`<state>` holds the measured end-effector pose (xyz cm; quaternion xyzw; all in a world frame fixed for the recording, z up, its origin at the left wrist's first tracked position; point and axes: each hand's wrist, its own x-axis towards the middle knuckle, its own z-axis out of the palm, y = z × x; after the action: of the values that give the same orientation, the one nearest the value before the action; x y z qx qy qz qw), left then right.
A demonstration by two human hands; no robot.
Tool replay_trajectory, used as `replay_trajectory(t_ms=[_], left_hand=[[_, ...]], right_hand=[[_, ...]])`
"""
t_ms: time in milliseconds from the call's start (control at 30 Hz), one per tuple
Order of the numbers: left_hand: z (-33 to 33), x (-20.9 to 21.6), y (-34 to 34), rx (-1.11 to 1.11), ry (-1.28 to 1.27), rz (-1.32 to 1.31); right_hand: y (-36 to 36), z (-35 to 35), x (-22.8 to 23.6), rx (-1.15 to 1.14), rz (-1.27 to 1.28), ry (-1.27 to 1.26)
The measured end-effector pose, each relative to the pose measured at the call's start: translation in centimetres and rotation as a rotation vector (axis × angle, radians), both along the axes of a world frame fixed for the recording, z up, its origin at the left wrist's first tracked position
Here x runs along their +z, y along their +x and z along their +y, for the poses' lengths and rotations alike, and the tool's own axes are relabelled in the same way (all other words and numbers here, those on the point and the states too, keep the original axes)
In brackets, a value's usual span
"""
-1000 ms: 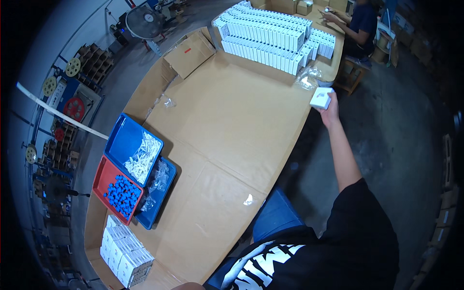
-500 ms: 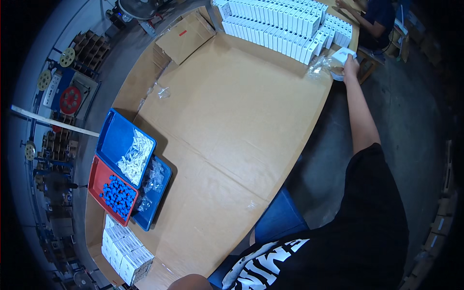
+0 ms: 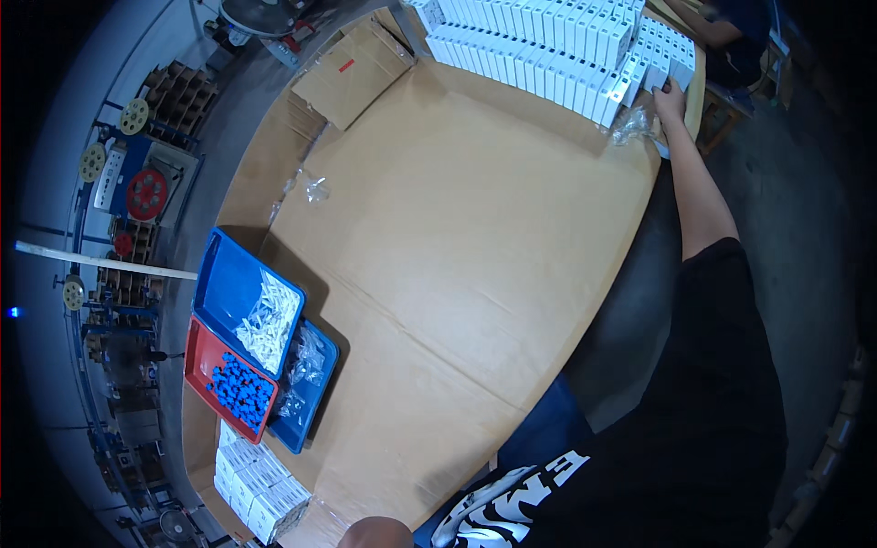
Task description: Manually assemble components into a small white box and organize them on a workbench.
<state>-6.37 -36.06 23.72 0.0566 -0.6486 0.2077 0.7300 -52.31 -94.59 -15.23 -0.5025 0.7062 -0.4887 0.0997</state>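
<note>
My right hand (image 3: 671, 100) reaches to the far right corner of the table, its fingers closed against a small white box (image 3: 681, 66) at the end of the packed rows. The fingertips are partly hidden among the boxes, so the grip shows only in part. Many upright white boxes (image 3: 548, 78) stand side by side in stacked rows along the far edge. Crumpled clear plastic (image 3: 630, 126) lies just left of my right wrist. Of my left arm only a bare patch (image 3: 376, 532) shows at the lower edge; the left hand is out of view.
At the left, a blue tray (image 3: 217, 274) of white pieces and a red tray (image 3: 203, 352) of blue pieces overlap another blue tray (image 3: 320, 388) with clear bags. White boxes (image 3: 260, 489) are stacked nearer me. A cardboard flap (image 3: 352, 78) stands far left. Another person (image 3: 731, 36) sits far right.
My right hand has moved forward with the white box, from the table's right edge to the end of the box rows. The whole view has shifted slightly.
</note>
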Motion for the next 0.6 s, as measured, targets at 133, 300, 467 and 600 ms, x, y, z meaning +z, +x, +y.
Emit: replay_trajectory(t_ms=[133,300,467,600], left_hand=[[-2.1,-0.5,-2.6,-0.333,0.118,0.115],[-0.4,0.5,-1.5,-0.620,0.262,0.087],[1.4,1.7,-0.2,-0.526,0.122,0.068],[3.9,2.9,0.7,-0.743,0.241,0.111]], right_hand=[[-0.6,-0.4,-1.2,0.105,-0.128,-0.081],[0.0,0.6,-0.4,0.131,-0.081,0.017],[-1.1,5.2,1.4,0.121,-0.115,-0.031],[1.3,13.3,1.4,0.169,-0.152,-0.175]])
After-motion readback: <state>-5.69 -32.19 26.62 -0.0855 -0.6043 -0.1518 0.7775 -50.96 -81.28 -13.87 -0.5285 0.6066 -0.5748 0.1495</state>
